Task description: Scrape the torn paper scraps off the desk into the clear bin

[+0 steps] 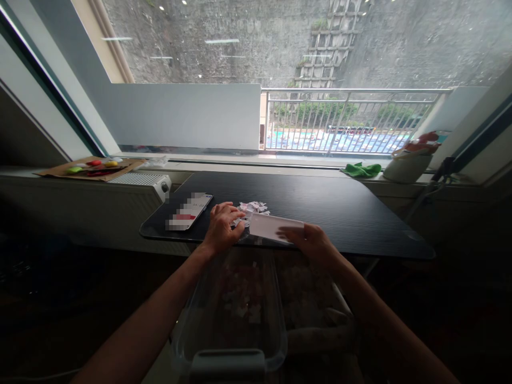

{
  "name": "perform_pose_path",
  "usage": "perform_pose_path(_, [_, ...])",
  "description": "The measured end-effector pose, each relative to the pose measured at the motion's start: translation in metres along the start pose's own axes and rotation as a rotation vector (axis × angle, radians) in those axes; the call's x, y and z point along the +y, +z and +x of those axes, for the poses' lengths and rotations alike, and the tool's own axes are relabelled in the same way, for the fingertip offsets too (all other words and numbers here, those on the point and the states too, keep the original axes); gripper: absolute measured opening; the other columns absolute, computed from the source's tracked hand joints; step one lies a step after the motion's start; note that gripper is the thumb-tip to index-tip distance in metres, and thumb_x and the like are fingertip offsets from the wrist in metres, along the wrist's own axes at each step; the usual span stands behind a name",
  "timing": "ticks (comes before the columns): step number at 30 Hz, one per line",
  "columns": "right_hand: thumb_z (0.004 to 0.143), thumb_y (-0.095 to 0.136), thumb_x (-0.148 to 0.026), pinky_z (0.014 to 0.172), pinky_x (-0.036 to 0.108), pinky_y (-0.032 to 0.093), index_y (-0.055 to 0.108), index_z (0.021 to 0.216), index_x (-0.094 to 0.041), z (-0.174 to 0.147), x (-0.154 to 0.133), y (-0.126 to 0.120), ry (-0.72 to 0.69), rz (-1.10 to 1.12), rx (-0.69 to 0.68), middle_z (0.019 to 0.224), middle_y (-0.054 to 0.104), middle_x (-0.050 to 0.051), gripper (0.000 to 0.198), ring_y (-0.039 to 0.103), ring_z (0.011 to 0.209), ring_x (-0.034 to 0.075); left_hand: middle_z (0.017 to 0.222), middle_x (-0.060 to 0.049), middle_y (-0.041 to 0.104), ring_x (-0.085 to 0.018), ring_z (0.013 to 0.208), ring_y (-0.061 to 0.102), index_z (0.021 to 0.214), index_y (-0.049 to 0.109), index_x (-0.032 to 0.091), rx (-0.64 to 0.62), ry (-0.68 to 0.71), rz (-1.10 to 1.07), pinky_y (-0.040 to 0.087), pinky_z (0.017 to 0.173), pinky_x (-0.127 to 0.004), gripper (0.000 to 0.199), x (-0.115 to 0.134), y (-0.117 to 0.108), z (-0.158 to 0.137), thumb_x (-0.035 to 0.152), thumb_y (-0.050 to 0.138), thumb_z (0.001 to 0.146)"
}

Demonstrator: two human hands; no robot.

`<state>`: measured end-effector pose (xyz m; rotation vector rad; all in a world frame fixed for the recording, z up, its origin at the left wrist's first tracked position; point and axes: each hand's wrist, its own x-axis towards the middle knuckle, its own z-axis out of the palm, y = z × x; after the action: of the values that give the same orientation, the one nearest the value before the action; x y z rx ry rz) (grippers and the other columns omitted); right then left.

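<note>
My right hand [314,237] grips the right end of a flat, white translucent sheet [266,225]; its fingers show through as dark shapes. The sheet is held tilted at the table's near edge. Just beyond its left end lies a small heap of white paper scraps [254,207] with some reddish marks. My left hand [224,224] is at the left side of this heap, thumb and fingers apart, fingertips at the scraps. Below the table edge stands a clear plastic box [280,320], with more paper pieces [242,304] visible inside.
A phone [190,213] with a lit, partly blurred screen lies left on the black table [320,197]. A radiator [140,181] is at the left, near a cardboard piece [56,169] bearing colourful items. A green cloth [362,170] and a pale container [408,165] sit by the window.
</note>
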<state>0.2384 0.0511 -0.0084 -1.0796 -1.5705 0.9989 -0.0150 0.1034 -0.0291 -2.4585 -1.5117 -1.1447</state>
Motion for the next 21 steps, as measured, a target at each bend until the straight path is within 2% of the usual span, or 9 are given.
perform_pose_path(5, [0.067, 0.076, -0.051, 0.086, 0.044, 0.059, 0.078, 0.086, -0.019, -0.007, -0.001, 0.0, 0.074, 0.109, -0.046, 0.088, 0.079, 0.006, 0.037, 0.074, 0.085, 0.025, 0.1, -0.006, 0.069, -0.028, 0.118, 0.051, 0.093, 0.072, 0.023, 0.001, 0.007, 0.001, 0.034, 0.107, -0.049, 0.023, 0.001, 0.0, 0.0, 0.03, 0.053, 0.082])
perform_pose_path(8, [0.062, 0.08, -0.049, 0.083, 0.041, 0.059, 0.078, 0.087, -0.019, -0.007, 0.002, -0.009, 0.127, 0.174, 0.056, 0.089, 0.079, 0.006, 0.039, 0.074, 0.084, 0.024, 0.102, -0.006, 0.069, -0.029, 0.119, 0.05, 0.093, 0.073, 0.022, 0.002, 0.008, -0.005, 0.034, 0.107, -0.049, 0.024, 0.001, 0.0, 0.0, 0.029, 0.053, 0.081])
perform_pose_path(12, [0.058, 0.081, -0.044, 0.064, 0.034, 0.059, 0.076, 0.083, -0.017, -0.007, 0.006, -0.014, 0.186, 0.06, 0.216, 0.078, 0.078, 0.006, 0.038, 0.073, 0.069, 0.023, 0.101, -0.005, 0.069, -0.029, 0.119, 0.05, 0.094, 0.073, 0.023, -0.004, -0.003, -0.004, 0.034, 0.108, -0.049, 0.024, 0.0, 0.001, 0.0, 0.03, 0.054, 0.081])
perform_pose_path(14, [0.058, 0.079, -0.043, 0.058, 0.032, 0.057, 0.075, 0.08, -0.017, -0.009, 0.005, -0.012, 0.208, 0.047, 0.19, 0.076, 0.078, 0.006, 0.035, 0.072, 0.066, 0.023, 0.102, -0.005, 0.07, -0.028, 0.119, 0.05, 0.093, 0.073, 0.024, 0.003, -0.006, -0.003, 0.034, 0.108, -0.049, 0.023, -0.001, 0.002, 0.0, 0.029, 0.055, 0.08])
perform_pose_path(18, [0.061, 0.077, -0.041, 0.061, 0.032, 0.057, 0.076, 0.084, -0.017, -0.012, 0.002, -0.005, 0.226, 0.122, 0.067, 0.082, 0.078, 0.007, 0.033, 0.072, 0.071, 0.024, 0.103, -0.005, 0.07, -0.028, 0.117, 0.051, 0.092, 0.073, 0.024, 0.018, -0.004, -0.004, 0.035, 0.107, -0.049, 0.022, -0.002, 0.003, 0.0, 0.029, 0.056, 0.079])
perform_pose_path(21, [0.061, 0.078, -0.041, 0.062, 0.033, 0.057, 0.076, 0.086, -0.017, -0.007, 0.002, -0.002, 0.196, 0.118, 0.131, 0.081, 0.078, 0.007, 0.036, 0.072, 0.071, 0.023, 0.103, -0.005, 0.069, -0.028, 0.118, 0.051, 0.093, 0.073, 0.024, 0.012, -0.002, -0.002, 0.035, 0.107, -0.049, 0.022, -0.002, 0.003, 0.0, 0.029, 0.056, 0.08])
